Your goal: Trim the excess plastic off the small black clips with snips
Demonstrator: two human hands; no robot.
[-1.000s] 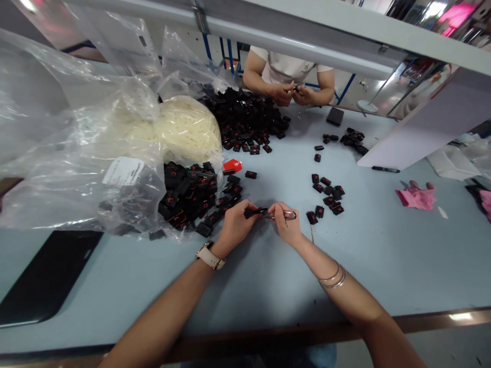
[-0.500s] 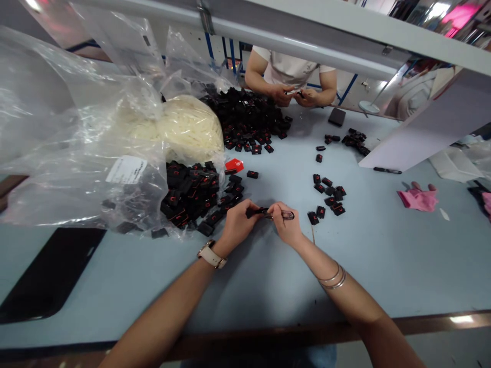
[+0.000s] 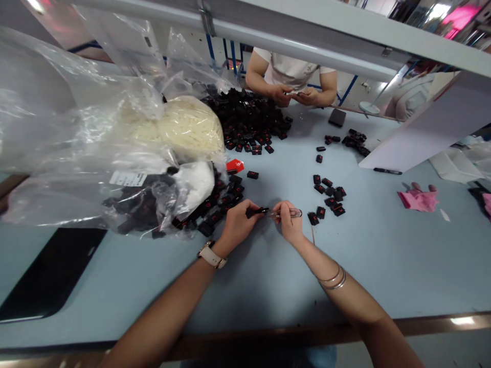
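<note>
My left hand (image 3: 240, 223) is closed on a small black plastic part (image 3: 256, 211) above the table, its end pointing right. Pinched in my right hand (image 3: 290, 223) is a slim pen-like tool with a clear handle (image 3: 296, 213). The tool's thin tip reaches left to the part, and I cannot tell whether they touch. Left of my left hand lies a heap of black parts with red marks (image 3: 215, 214), partly hidden by a clear plastic bag (image 3: 88, 199). Right of my right hand lies a loose group of similar black parts (image 3: 330, 199).
Across the table a person's hands (image 3: 293, 96) hold something small beside a large black heap (image 3: 249, 117). A bag of cream-coloured pieces (image 3: 192, 125) stands at left. A black tray (image 3: 53, 271), pink glove (image 3: 418, 198), marker (image 3: 387, 171) and upright white panel (image 3: 418, 122) surround the work area.
My right hand has shifted slightly right with the tool, away from my left hand. The clear bag now covers more of the near heap, and a whitish shape I cannot make out shows there.
</note>
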